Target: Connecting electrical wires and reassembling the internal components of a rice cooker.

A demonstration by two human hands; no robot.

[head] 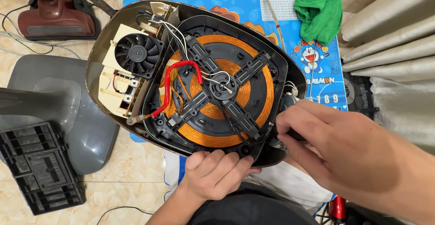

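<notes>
Cooker base: opened, copper coil showing; long axis from far left to near right, fan end far left.
Left hand: fingers curled over near rim.
Right hand: pinching a dark part at right edge.
Counter: blue, green cloth far right.

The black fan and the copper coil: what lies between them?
In the head view, a bundle of white wires and the black inner housing's rim lie between the black fan and the copper coil.

An opened cooker base shows a copper coil and black fan. The left hand grips its near edge. The right hand pinches a dark tool at its right edge.
</notes>
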